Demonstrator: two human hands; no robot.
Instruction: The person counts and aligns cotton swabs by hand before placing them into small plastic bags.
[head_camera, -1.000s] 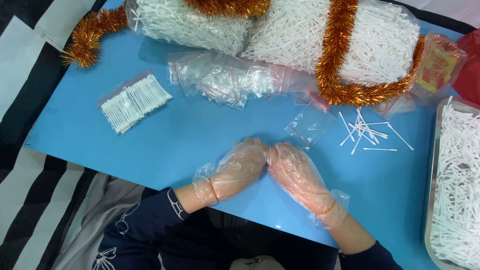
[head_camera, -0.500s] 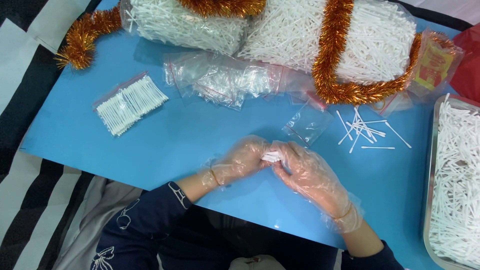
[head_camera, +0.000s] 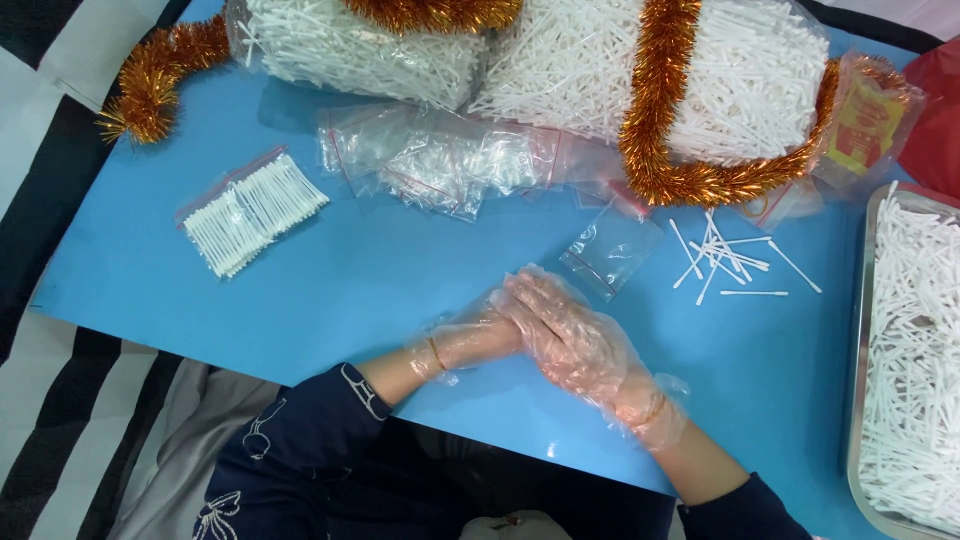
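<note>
**Gloved hands meet at the table's near edge**

A filled swab bag lies toward the left edge. The left hand sits under the right hand; their grip is hidden. Loose swabs lie toward the right edge.

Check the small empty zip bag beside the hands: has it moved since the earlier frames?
No. The empty zip bag lies in the same spot, just left of the loose cotton swabs and below the tinsel; only the camera view shifted slightly.
</note>
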